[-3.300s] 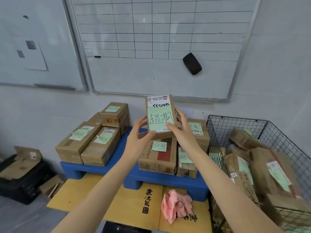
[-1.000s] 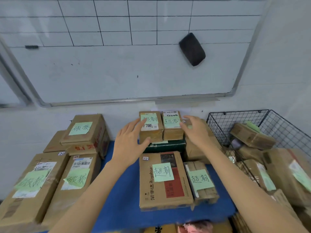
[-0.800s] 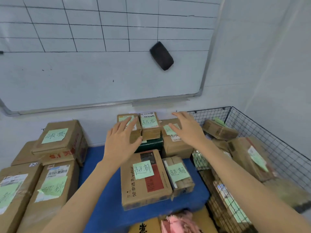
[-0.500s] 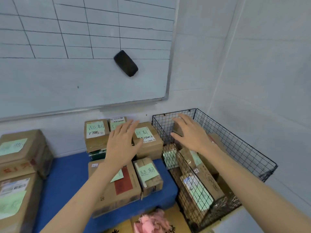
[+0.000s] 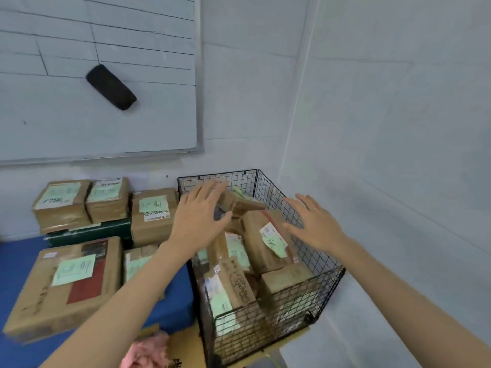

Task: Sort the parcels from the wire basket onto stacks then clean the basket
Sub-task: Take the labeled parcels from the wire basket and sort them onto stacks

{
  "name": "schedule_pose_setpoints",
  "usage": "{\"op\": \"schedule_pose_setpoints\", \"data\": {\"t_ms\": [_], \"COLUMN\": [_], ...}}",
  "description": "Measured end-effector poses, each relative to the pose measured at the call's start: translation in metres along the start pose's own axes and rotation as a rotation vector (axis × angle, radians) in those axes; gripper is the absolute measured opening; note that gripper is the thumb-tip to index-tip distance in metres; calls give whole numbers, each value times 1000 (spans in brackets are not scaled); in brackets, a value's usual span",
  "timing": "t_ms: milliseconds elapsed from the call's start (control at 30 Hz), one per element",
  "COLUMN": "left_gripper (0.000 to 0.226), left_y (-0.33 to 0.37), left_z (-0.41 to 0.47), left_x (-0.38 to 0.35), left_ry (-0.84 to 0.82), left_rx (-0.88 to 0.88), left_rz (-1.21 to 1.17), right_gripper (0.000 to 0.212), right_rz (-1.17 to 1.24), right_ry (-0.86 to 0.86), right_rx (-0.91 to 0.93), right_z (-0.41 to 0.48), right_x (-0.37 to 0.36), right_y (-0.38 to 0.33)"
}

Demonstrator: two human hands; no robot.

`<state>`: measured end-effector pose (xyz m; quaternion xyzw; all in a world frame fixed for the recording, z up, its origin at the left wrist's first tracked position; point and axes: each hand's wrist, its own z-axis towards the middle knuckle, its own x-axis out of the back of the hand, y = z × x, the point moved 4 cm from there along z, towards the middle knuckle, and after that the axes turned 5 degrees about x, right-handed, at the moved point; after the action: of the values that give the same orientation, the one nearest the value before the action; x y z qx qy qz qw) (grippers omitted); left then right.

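Parcels [image 5: 265, 243] in brown cardboard fill the wire basket [image 5: 313, 288], piled at angles directly under and between the two hands, several with pale green notes stuck on top. The left hand [image 5: 199, 216] hovers over the basket's far left corner with its fingers straight and spread wide, holding nothing. A tilted parcel [image 5: 239, 203] lies just past its fingertips; the picture is too blurred to show whether they touch it. The right hand [image 5: 316, 224] is over the basket's right wall, also spread flat and empty. A large parcel with a white label and a green note [image 5: 273, 240] lies in the gap between the hands.

To the left of the left hand, more parcels sit in stacks on a blue platform [image 5: 16, 261]. One upright box [image 5: 154, 213] stands just beside the basket. Two smaller ones [image 5: 79, 200] rest side by side on a dark green box [image 5: 90, 232]. A wide flat parcel with a red patch [image 5: 63, 282] lies left of the left forearm. Below that forearm, a pink cloth [image 5: 148, 351] lies crumpled. Above and to the left of both hands, a whiteboard [image 5: 106, 123] hangs on the wall with a black eraser [image 5: 111, 87] stuck to it.
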<state>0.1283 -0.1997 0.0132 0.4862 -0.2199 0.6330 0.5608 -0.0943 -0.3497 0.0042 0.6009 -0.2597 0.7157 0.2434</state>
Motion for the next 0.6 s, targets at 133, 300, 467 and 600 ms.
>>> {"op": "schedule_pose_setpoints", "data": {"t_ms": [133, 300, 467, 600], "left_gripper": [73, 74, 72, 71], "left_y": [36, 49, 41, 21], "left_z": [-1, 0, -6, -19], "left_x": [-28, -50, -59, -66], "left_ry": [-52, -146, -231, -305], "left_rx": [28, 83, 65, 72], "left_rz": [24, 69, 83, 81], "right_gripper": [71, 71, 69, 69], "right_rz": [43, 175, 299, 375], "right_ry": [-53, -91, -163, -246], "right_rx": [50, 196, 258, 341], "right_z": [-4, 1, 16, 25], "right_x": [-8, -24, -48, -64], "right_y": [37, 39, 31, 14]}}
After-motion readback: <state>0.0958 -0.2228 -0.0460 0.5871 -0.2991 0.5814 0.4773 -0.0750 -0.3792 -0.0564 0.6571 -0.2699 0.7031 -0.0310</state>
